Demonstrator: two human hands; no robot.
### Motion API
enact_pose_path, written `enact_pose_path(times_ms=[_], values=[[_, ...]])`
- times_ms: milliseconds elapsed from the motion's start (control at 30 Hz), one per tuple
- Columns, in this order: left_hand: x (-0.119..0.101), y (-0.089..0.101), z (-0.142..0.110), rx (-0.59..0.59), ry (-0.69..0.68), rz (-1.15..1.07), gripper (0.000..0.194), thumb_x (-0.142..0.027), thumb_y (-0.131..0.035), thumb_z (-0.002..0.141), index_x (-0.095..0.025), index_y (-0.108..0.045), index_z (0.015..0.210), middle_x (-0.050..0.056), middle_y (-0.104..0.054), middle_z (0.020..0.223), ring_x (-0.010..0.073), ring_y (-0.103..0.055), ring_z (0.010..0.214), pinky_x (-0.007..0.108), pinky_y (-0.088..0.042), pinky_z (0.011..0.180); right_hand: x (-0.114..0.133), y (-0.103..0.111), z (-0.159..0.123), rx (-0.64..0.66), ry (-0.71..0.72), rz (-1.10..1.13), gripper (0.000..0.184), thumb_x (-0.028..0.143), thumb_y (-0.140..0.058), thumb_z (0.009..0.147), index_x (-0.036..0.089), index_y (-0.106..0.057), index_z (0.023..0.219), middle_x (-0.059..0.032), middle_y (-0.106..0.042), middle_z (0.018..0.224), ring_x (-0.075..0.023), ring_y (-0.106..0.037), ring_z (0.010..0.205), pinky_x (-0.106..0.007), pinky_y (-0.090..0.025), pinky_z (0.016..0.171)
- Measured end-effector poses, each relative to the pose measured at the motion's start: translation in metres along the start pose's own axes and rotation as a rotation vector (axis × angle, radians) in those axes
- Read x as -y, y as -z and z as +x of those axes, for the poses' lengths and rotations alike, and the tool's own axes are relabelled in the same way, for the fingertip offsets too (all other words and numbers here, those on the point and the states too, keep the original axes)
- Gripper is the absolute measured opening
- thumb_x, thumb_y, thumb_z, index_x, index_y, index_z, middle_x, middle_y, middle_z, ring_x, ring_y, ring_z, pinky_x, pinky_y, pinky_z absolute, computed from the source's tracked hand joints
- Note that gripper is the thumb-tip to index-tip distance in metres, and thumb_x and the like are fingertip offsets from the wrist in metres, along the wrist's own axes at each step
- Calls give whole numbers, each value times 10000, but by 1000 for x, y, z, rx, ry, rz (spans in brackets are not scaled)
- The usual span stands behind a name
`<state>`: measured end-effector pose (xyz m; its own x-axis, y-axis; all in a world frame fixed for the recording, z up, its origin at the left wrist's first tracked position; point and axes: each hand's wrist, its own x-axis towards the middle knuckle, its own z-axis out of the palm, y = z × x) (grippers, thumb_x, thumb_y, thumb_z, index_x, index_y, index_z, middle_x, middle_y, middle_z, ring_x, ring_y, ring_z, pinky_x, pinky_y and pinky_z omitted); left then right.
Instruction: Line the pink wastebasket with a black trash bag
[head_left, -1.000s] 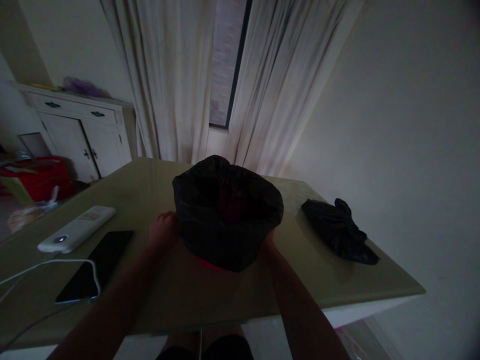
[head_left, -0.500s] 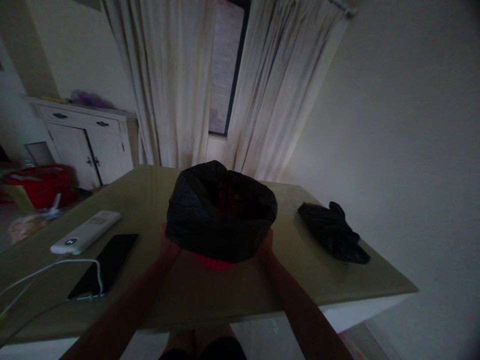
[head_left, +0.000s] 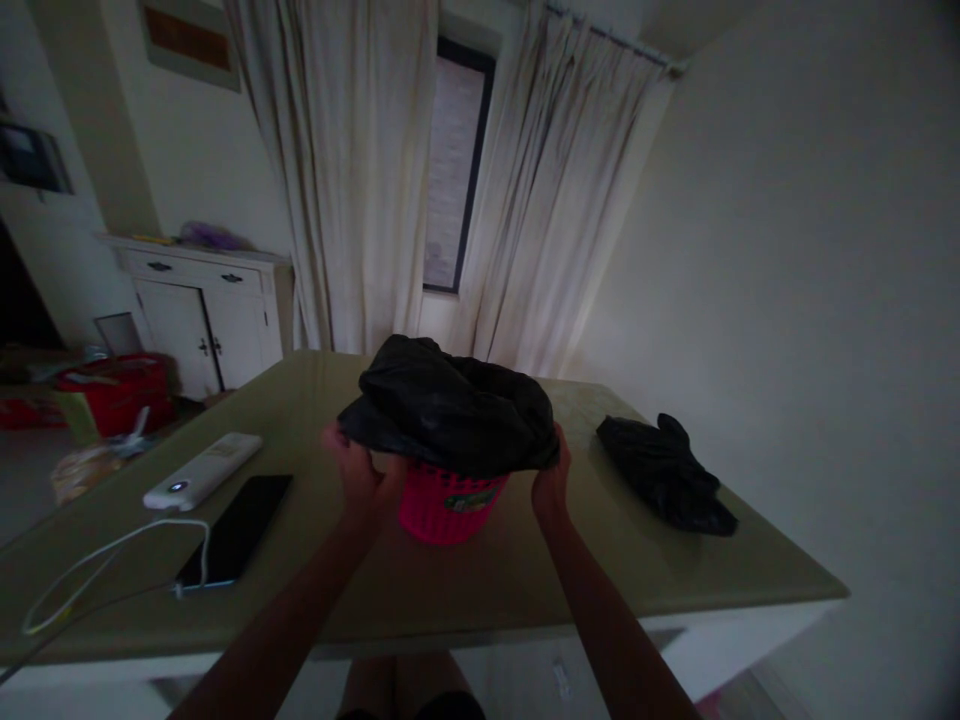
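A pink plastic basket (head_left: 448, 508) with slotted sides and a green label stands on the table in front of me. Over its rim lies a black plastic bag (head_left: 465, 415), folded down around the outside and bunched at the top. My left hand (head_left: 364, 475) grips the bag's edge on the left, thumb towards the basket. On the right side, my right hand (head_left: 553, 478) has its fingers closed on the bag's edge. The basket's upper part and its inside are hidden by the bag.
A second black plastic bag (head_left: 667, 475), crumpled, lies at the table's (head_left: 480, 600) right. To the left are a black phone (head_left: 240, 530) with a white cable (head_left: 112, 540) and a white oblong device (head_left: 202, 470). Beyond stand a white cabinet (head_left: 240, 325) and curtains (head_left: 360, 200).
Both hands have lifted the bag's edge, so more of the pink basket and its label shows. The bag's opening has bunched inward. The camera view has tilted up slightly.
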<state>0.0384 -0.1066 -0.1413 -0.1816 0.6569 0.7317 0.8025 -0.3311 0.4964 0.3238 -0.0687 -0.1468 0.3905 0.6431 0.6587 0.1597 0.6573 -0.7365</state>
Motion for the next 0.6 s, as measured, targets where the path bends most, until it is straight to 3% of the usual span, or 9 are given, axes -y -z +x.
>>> enact_pose_path(times_ms=[100, 167, 267, 367, 467, 600], values=[[-13, 18, 11, -79, -171, -79, 364, -462, -498, 1014, -172, -703, 1092, 239, -634, 1305, 385, -578, 1313, 549, -491, 1136, -5, 3, 7, 26, -50, 0, 548, 691, -565, 929, 183, -747, 1026, -99, -778, 1042, -255, -674, 986, -418, -555, 964], [-23, 28, 21, -50, -346, -147, 318, -419, -435, 1037, -223, -666, 940, 162, -686, 1081, 330, -635, 1120, 512, -496, 1061, -3, 4, 14, -7, -59, -50, 597, 784, -549, 913, 210, -711, 870, -66, -747, 894, -232, -629, 878, -378, -565, 852], [-31, 38, 32, -79, -511, -169, 314, -319, -435, 1045, -255, -540, 756, 48, -567, 754, 257, -583, 848, 457, -455, 907, 9, 4, 33, -60, -60, -118, 625, 834, -536, 901, 238, -604, 722, -31, -682, 775, -203, -582, 801, -337, -544, 778], [-33, 44, 34, -144, -630, -174, 321, -257, -438, 1031, -246, -485, 714, 15, -495, 698, 231, -530, 781, 445, -361, 814, 30, -3, 64, -23, -83, -40, 568, 768, -549, 914, 226, -654, 778, -53, -732, 864, -228, -654, 899, -366, -551, 871], [-35, 47, 33, -163, -714, -208, 313, -216, -409, 1014, -243, -473, 709, 1, -471, 672, 219, -507, 743, 455, -319, 809, 53, -18, 103, 136, -54, 34, 507, 716, -662, 837, 225, -750, 928, -68, -786, 979, -266, -691, 1066, -404, -534, 1014], [-38, 45, 35, -192, -772, -188, 306, -182, -402, 995, -252, -452, 702, -17, -438, 637, 201, -443, 645, 449, -311, 772, 88, -54, 159, 340, -58, 120, 655, 848, -643, 789, 248, -751, 1029, -46, -773, 992, -236, -692, 1019, -391, -565, 956]])
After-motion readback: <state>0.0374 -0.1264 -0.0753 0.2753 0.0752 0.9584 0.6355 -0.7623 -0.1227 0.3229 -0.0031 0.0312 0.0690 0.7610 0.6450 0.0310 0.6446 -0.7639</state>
